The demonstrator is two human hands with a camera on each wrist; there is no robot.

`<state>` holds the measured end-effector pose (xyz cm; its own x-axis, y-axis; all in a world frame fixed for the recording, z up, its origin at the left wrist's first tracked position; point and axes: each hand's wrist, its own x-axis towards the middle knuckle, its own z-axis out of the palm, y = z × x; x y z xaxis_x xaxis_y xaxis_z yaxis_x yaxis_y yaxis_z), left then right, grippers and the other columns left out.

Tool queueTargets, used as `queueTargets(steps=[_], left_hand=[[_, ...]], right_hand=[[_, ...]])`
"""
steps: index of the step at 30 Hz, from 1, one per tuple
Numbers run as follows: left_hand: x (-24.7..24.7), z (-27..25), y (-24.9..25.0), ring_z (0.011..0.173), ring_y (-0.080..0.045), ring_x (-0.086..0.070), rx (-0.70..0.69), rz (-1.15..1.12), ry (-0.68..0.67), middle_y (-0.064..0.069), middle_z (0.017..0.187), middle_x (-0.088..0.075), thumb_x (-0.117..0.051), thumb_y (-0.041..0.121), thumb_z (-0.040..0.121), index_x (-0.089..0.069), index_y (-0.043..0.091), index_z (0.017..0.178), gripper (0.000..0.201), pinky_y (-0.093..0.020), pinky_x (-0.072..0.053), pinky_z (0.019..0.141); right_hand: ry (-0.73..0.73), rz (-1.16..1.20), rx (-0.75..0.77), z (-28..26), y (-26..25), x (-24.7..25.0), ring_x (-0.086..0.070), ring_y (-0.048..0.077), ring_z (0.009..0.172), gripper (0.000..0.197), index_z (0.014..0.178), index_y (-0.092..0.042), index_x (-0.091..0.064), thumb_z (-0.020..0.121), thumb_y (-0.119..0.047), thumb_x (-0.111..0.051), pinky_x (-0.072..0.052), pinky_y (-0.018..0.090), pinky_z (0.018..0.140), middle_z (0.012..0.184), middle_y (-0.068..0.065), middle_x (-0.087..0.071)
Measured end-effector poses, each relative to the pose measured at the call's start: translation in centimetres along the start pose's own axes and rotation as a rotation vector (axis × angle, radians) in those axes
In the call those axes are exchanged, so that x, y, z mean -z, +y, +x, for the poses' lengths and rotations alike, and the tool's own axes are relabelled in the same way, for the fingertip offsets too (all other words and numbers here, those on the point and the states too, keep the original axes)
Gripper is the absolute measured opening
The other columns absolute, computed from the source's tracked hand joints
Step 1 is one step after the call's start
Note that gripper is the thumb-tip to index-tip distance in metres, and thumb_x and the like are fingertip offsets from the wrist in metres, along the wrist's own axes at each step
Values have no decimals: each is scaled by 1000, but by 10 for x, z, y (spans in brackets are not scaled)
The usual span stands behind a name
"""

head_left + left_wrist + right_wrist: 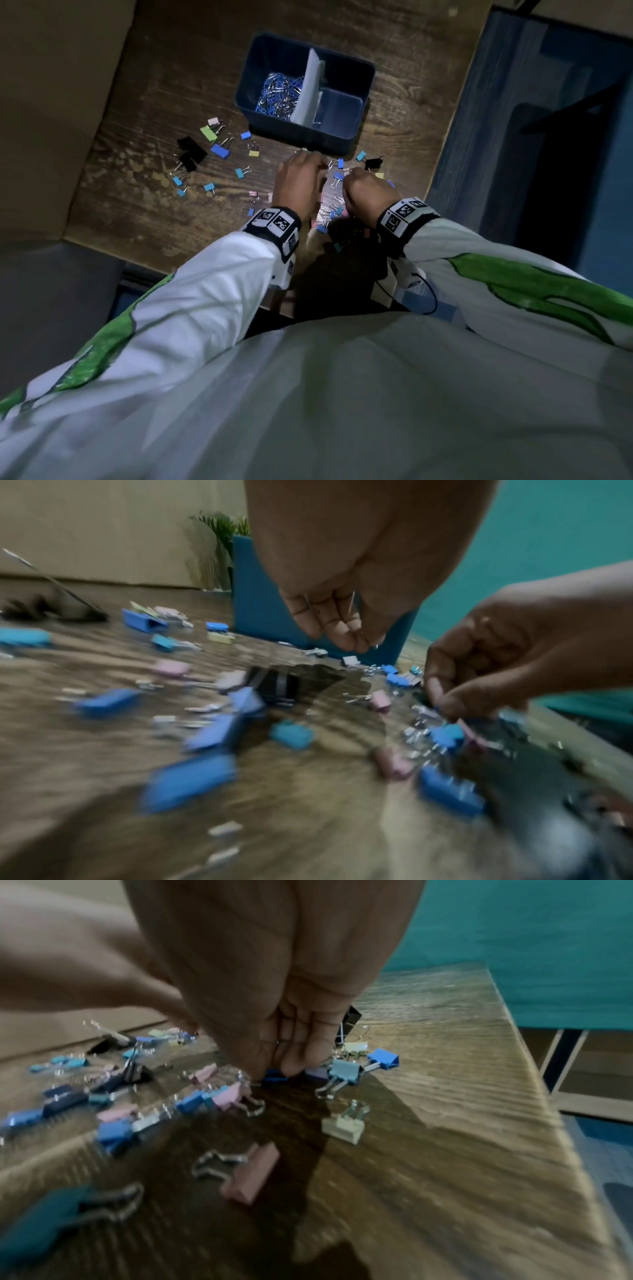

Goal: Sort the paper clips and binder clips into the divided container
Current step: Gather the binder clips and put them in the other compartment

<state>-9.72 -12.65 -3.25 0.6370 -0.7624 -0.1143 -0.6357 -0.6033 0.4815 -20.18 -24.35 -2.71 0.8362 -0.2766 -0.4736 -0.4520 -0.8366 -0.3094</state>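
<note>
The dark blue divided container [301,137] stands on the wooden table [144,212]. Blue and silver paper clips [277,92] fill its left compartment, beside a white divider [310,92]. Coloured binder clips [219,150] lie scattered in front of it. Just before the container's front wall [257,601], my left hand [315,163] hovers with its fingers curled, pinching what looks like a thin silver paper clip [352,599]. My right hand [352,176] reaches down into the clip pile, its fingertips [291,1066] closed on a small blue binder clip [274,1077].
Large black binder clips [190,154] lie at the far left of the table. A pink clip [253,1172] and a pale yellow one [342,1127] lie near my right hand. The table's right edge [534,1069] is close. A cardboard wall [51,102] borders the left.
</note>
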Motion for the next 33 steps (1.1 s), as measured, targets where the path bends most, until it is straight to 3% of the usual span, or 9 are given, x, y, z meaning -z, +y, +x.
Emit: queueTargets(steps=[3,8,12,17,21,23,26,29,33], left_hand=[[-11,16,7,103,-29,-60,59,-14,-45,-8,105,-68,-66,20,90,-62,16,117,27,-42,-42,93],[-14,16,2,90,-29,-61,83,25,-58,-7,91,-67,-66,16,86,-58,14,92,10,-40,-45,83],[-9,10,-3,83,-27,-59,98,-8,-95,-6,87,-65,-59,9,87,-58,14,86,5,-40,-47,82],[0,3,-12,81,-22,-62,159,-169,-104,-1,86,-64,-62,14,92,-57,16,86,8,-36,-53,74],[31,-2,-11,84,-14,-63,174,-283,-6,1,92,-67,-61,19,95,-61,13,96,6,-26,-51,72],[51,1,-7,82,-8,-60,162,-310,80,3,92,-66,-60,20,96,-61,13,97,7,-10,-44,65],[76,25,-6,81,-2,-58,164,-335,198,6,93,-65,-59,20,97,-61,17,97,4,-7,-41,66],[94,59,-14,87,-4,-63,191,-265,256,7,96,-67,-59,20,97,-63,19,98,5,-16,-51,74],[100,84,-27,94,-10,-63,191,-129,178,4,100,-68,-57,19,97,-66,19,101,10,-30,-55,87]], right_hand=[[-19,22,-23,-1,0,1,-59,36,106,21,111,-2,-57,92,-12,-58,-44,38,79,119,19,-54],[-63,55,-40,-2,-5,2,-54,36,113,29,118,-2,-53,93,-15,-59,-43,39,83,127,21,-48],[-89,-29,-16,-1,-9,1,-55,37,113,32,122,-1,-50,92,-9,-58,-46,43,84,127,21,-48],[-109,-65,-34,-2,-12,0,-58,38,109,43,125,-3,-48,91,-22,-63,-46,40,81,127,20,-50],[-120,-65,-42,1,-10,1,-59,35,107,43,121,-7,-51,88,-29,-67,-42,35,77,125,16,-54],[-135,-63,-49,0,-10,4,-60,33,105,40,116,-10,-53,87,-33,-67,-41,34,75,121,14,-57],[-135,26,-47,-3,-10,12,-62,31,96,18,97,-14,-57,84,-25,-62,-45,33,72,104,10,-62],[-14,279,-21,-9,-19,31,-62,23,80,4,82,-17,-58,78,-15,-58,-45,29,65,83,0,-64],[342,595,46,9,-53,85,-56,8,65,7,83,-11,-65,79,-7,-60,-43,17,62,74,-3,-63]])
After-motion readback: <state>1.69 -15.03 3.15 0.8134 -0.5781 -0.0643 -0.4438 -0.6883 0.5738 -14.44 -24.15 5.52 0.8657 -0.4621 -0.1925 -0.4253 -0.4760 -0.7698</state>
